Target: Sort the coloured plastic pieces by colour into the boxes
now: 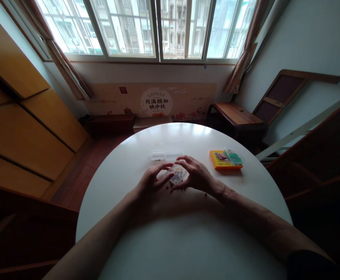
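Note:
A small clear piece with a pale, round-celled pattern lies on the table between my two hands. My left hand curves in from its left, with thumb and forefinger apart at its edge. My right hand arches over its right side, fingers spread, the thumb near its front edge. Whether the fingertips press on the piece cannot be made out. Several small dark red-brown beads lie just in front, one bead by my left thumb and a lone bead below my right wrist.
Behind my hands stands a clear plastic case. To the right lies an orange-yellow box, with a clear container of green pieces on top. All rest on a round white table. A wooden chair stands beyond, below the window.

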{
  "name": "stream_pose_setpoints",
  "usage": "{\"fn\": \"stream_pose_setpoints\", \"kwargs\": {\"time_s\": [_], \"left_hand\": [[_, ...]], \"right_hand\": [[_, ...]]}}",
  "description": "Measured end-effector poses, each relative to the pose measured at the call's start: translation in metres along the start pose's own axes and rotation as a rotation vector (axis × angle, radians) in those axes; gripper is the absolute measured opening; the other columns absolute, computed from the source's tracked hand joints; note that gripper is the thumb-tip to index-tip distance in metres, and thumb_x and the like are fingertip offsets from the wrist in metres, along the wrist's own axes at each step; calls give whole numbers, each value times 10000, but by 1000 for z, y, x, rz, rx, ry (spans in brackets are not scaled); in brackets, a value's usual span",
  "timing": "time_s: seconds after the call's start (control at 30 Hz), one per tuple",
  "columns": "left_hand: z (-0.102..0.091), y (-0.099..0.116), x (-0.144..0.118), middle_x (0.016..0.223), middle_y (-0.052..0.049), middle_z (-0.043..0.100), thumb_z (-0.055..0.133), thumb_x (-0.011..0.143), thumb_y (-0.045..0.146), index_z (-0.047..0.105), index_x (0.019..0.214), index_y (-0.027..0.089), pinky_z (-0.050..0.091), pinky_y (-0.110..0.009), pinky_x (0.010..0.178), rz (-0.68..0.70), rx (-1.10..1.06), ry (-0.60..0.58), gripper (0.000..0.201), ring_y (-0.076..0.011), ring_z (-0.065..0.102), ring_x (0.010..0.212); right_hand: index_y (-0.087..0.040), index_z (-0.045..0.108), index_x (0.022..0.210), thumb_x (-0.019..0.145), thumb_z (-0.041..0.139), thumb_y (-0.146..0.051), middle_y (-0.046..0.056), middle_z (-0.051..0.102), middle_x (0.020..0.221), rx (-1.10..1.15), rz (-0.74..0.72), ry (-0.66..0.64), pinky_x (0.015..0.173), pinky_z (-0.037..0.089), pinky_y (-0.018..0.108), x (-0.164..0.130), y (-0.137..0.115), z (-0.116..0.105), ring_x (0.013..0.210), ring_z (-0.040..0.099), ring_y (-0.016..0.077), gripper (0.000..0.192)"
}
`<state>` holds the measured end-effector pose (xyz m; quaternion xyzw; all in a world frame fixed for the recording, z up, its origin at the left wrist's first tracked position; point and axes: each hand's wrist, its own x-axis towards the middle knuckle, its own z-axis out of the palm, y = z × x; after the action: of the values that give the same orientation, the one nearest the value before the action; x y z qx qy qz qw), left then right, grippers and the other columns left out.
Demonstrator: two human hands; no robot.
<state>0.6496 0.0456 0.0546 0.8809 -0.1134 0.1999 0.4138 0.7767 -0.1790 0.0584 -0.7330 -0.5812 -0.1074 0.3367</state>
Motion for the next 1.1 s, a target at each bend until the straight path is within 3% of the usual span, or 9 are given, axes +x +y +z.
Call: {"fn": "stream_pose_setpoints", "kwargs": {"time_s": [0.13, 0.33, 0.47, 0.57, 0.8, 1.0, 1.1], "left_hand": [[-1, -1, 2, 1308, -116, 806, 675, 1070, 425, 725, 1375, 236, 644, -483, 1063, 14, -88, -25, 361, -289, 793, 1175], [-7, -1, 1, 1375, -161, 758, 912, 874, 456, 642, 1472, 219, 648, -481, 1064, 42, -120, -16, 697, -324, 769, 1214], [-5, -3, 1, 1318, -146, 784, 921, 871, 461, 679, 1398, 208, 635, -485, 1094, -13, -105, 28, 633, -307, 776, 1194], [-3, -4, 1, 1321, -147, 787, 928, 860, 492, 687, 1393, 199, 629, -487, 1118, -35, -147, 53, 654, -310, 774, 1210], [0, -1, -2, 1224, -132, 811, 858, 936, 398, 709, 1375, 174, 651, -434, 1037, -3, -148, 46, 515, -277, 799, 1100], [1, -9, -1, 1204, -126, 791, 883, 910, 394, 514, 1638, 148, 630, -415, 1039, 5, -135, -5, 852, -271, 783, 1090], [2, -10, -1, 1244, -133, 783, 874, 920, 420, 524, 1634, 159, 620, -425, 1053, -21, -95, 12, 837, -278, 772, 1111]], "right_hand": [[-344, 604, 1496, 918, 865, -603, 121, 736, 1365, 67, 20, 30, 1068, 640, 509, -8, 2, 6, 1242, 735, 341, 685], [-313, 599, 1520, 999, 773, -602, 144, 725, 1407, 89, 31, 91, 1065, 650, 500, -14, 8, 9, 1274, 735, 333, 621], [-323, 591, 1580, 1060, 714, -542, 129, 688, 1539, 57, -10, 47, 1127, 629, 516, -16, 9, 6, 1350, 717, 334, 578], [-303, 629, 1571, 1114, 629, -483, 123, 658, 1580, -12, -41, 9, 1083, 652, 520, -17, 7, 3, 1288, 757, 344, 491], [-277, 704, 1495, 1174, 479, -344, 88, 799, 1372, -83, -54, -16, 966, 681, 369, -19, -2, 3, 1140, 818, 253, 397], [-180, 682, 1483, 1176, 507, -303, 127, 808, 1344, -176, -111, 88, 907, 686, 311, -18, 2, 13, 1096, 830, 233, 374], [-164, 671, 1486, 1174, 514, -301, 131, 800, 1361, -200, -140, 92, 904, 693, 323, -17, 2, 16, 1114, 829, 244, 375]]}}
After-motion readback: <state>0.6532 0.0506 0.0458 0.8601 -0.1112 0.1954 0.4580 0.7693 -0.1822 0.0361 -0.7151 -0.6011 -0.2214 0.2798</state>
